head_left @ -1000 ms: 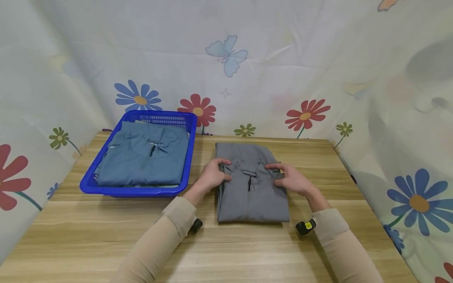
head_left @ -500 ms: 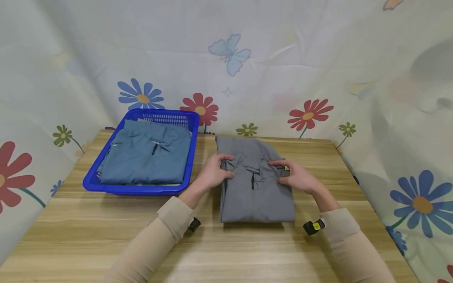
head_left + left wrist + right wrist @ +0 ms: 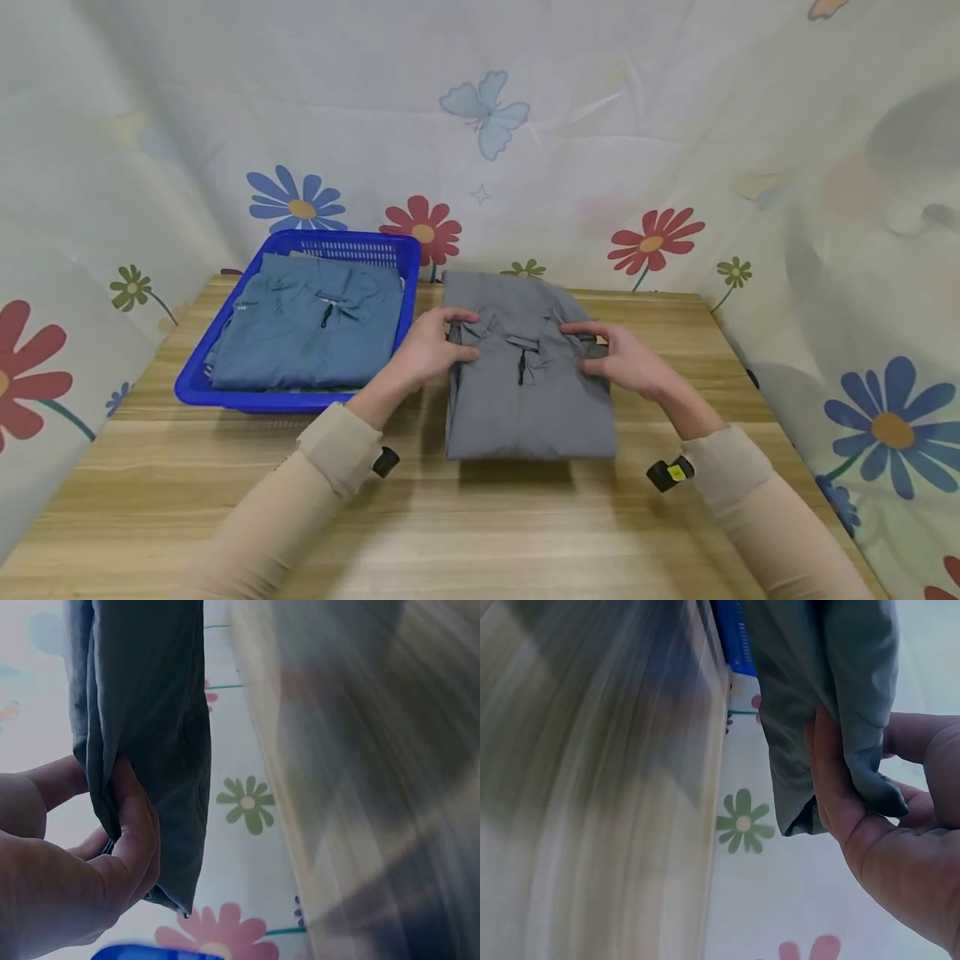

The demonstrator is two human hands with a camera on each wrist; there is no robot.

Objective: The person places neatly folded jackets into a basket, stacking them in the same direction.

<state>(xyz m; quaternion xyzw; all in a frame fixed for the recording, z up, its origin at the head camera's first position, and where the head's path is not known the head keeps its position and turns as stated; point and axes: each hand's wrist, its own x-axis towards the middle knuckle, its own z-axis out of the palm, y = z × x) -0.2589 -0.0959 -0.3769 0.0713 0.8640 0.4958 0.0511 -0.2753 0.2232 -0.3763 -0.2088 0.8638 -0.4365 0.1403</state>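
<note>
A folded grey jacket [image 3: 528, 408] with a collar and a dark zip pull is held up off the table by both hands. My left hand [image 3: 429, 343] pinches its left side near the collar, thumb on top. On the opposite side my right hand [image 3: 630, 360] grips the edge the same way. In the left wrist view the fingers [image 3: 139, 832] curl under the folded layers of the jacket [image 3: 154, 712]. The right wrist view likewise has fingers [image 3: 836, 780] tucked beneath the jacket [image 3: 862, 682], which hangs above the tabletop.
To the left stands a blue plastic basket [image 3: 300, 403] holding a folded blue jacket [image 3: 307, 333] on top of other cloth. The wooden table [image 3: 510, 533] runs back to a flower-printed curtain [image 3: 570, 167], which also lines both sides.
Both hands have lifted the grey jacket from the table; it first shifted slightly right, then left toward the basket. A wider shadow now shows beneath it. The basket stays put.
</note>
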